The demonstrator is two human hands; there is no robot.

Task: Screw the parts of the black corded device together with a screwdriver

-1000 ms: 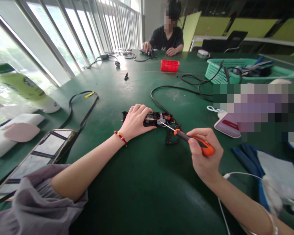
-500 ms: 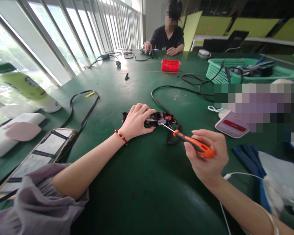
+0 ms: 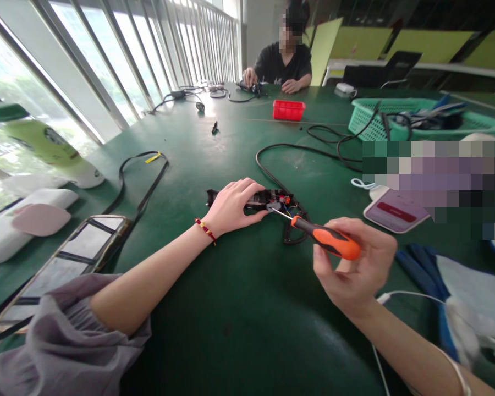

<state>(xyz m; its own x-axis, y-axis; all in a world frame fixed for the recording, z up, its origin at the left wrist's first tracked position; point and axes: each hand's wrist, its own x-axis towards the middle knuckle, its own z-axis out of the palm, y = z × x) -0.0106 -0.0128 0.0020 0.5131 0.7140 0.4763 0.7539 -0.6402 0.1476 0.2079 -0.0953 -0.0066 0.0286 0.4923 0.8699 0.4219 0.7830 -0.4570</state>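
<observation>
My left hand [image 3: 236,204] lies over a long black opened device [image 3: 259,201] and grips it against the green table [image 3: 231,308]. Wires and a small orange part show at the device's right end, where a black cord also leads off. In my right hand [image 3: 357,269] is a screwdriver [image 3: 336,242] with an orange and black handle, held between thumb and fingers. Its thin metal shaft points left, the tip at a grey part of the device. My left palm hides part of the device.
Ahead stand a red bin [image 3: 289,110] and a green basket [image 3: 379,121] with cords. To the left lie a phone [image 3: 72,258] on a strap and a bottle [image 3: 45,146]; to the right, another phone [image 3: 396,210] and blue gloves [image 3: 423,269]. A person [image 3: 282,69] works opposite.
My right hand has shifted slightly right, and its fingers and the screwdriver handle have turned. My left thumb has moved a little right along the device, which stays in place.
</observation>
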